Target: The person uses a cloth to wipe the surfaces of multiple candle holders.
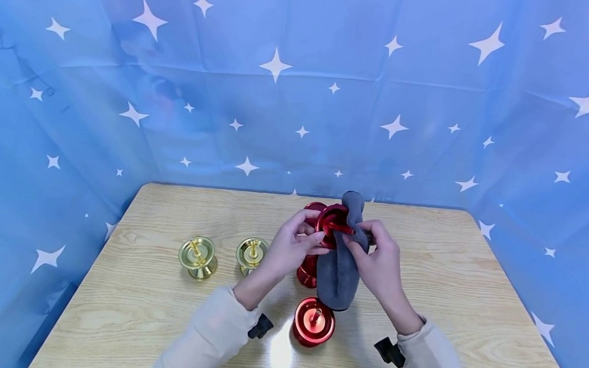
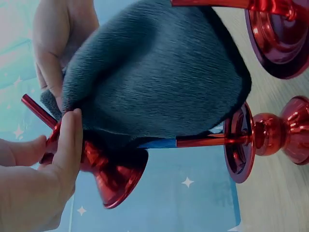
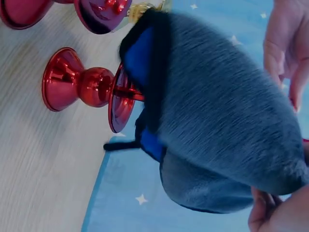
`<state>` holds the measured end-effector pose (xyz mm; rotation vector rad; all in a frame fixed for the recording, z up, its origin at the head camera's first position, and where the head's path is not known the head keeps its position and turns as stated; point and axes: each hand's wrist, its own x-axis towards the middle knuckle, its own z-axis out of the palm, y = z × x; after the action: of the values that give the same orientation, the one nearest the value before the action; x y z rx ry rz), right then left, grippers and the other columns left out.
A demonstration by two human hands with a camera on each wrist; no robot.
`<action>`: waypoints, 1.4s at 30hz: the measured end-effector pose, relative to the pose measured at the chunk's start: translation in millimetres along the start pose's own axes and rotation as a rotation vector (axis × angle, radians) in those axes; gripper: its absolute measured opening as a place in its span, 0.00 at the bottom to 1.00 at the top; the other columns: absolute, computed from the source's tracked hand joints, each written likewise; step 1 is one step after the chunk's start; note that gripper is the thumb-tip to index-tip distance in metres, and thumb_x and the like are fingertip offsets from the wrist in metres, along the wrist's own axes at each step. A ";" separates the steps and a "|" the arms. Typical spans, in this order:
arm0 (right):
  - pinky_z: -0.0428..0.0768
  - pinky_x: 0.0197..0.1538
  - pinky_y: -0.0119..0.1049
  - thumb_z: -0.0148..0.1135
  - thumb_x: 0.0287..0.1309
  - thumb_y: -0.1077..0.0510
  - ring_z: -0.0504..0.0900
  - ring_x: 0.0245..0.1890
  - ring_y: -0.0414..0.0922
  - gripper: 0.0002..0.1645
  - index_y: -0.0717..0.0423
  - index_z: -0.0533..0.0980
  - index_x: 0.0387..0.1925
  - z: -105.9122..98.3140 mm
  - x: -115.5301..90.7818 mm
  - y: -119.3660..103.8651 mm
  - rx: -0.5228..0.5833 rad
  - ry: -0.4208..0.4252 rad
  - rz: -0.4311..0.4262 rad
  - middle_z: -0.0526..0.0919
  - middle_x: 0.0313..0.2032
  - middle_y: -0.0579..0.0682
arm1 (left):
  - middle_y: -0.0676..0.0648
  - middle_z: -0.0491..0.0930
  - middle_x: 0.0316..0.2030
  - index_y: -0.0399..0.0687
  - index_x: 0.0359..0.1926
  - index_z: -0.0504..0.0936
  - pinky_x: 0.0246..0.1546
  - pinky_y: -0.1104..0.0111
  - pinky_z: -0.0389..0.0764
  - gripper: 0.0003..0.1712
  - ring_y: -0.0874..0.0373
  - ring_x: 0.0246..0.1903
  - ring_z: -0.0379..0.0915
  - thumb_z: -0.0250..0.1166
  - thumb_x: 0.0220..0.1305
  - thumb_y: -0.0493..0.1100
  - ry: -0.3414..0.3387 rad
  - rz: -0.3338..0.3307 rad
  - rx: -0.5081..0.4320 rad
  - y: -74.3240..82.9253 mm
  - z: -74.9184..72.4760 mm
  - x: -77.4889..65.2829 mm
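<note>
My left hand (image 1: 288,247) holds a shiny red candle holder (image 1: 325,223) up above the table, tilted, with its dished top and thin stem toward the right. In the left wrist view, the fingers pinch this holder near its middle, and its flared base (image 2: 118,181) shows beyond them. A grey plush cloth (image 1: 338,278) with a dark edge hangs from my right hand (image 1: 381,261), which pinches it against the stem's end. Blue lining (image 3: 140,58) shows inside the cloth's folds in the right wrist view. The cloth hides part of the right fingers.
Nearest to me stands an upright red candle holder (image 1: 314,325). Another red one (image 1: 307,272) is partly hidden by the cloth and left hand, with one more (image 1: 315,206) behind. Two gold candle holders (image 1: 198,258) stand at left on the wooden table (image 1: 449,281). A starry blue curtain (image 1: 337,136) encloses it.
</note>
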<state>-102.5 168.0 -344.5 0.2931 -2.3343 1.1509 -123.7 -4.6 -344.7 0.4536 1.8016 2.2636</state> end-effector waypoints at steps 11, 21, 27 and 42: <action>0.71 0.41 0.45 0.62 0.32 0.84 0.77 0.39 0.52 0.24 0.60 0.78 0.33 -11.4 17.2 5.2 -0.009 -0.150 -0.344 0.80 0.37 0.55 | 0.37 0.73 0.36 0.30 0.58 0.67 0.30 0.58 0.81 0.19 0.49 0.23 0.78 0.50 0.66 0.30 -0.201 -0.070 0.222 1.0 -9.5 1.2; 0.74 0.37 0.47 0.68 0.39 0.75 0.79 0.36 0.52 0.18 0.62 0.76 0.36 -17.7 18.0 1.0 -0.110 -0.228 -0.242 0.81 0.35 0.55 | 0.41 0.70 0.30 0.27 0.58 0.67 0.32 0.59 0.81 0.19 0.53 0.23 0.77 0.49 0.66 0.28 -0.061 -0.054 0.112 -0.4 -6.6 0.7; 0.74 0.26 0.33 0.67 0.46 0.69 0.77 0.28 0.44 0.15 0.60 0.74 0.38 -9.9 4.9 2.6 -0.020 -0.192 -0.039 0.80 0.32 0.52 | 0.42 0.68 0.28 0.26 0.57 0.66 0.34 0.54 0.80 0.20 0.59 0.24 0.72 0.50 0.65 0.27 0.046 0.018 0.080 -0.5 -7.5 1.5; 0.75 0.31 0.26 0.65 0.49 0.68 0.75 0.31 0.38 0.15 0.62 0.73 0.40 -2.1 0.3 2.0 0.175 -0.093 0.156 0.78 0.36 0.55 | 0.31 0.72 0.37 0.26 0.52 0.70 0.37 0.51 0.78 0.15 0.42 0.32 0.78 0.48 0.67 0.31 0.050 0.076 0.069 -0.2 -2.4 2.2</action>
<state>-102.8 171.0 -344.6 0.2348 -2.3746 1.4501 -126.7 -6.0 -345.1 0.4905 1.9238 2.2877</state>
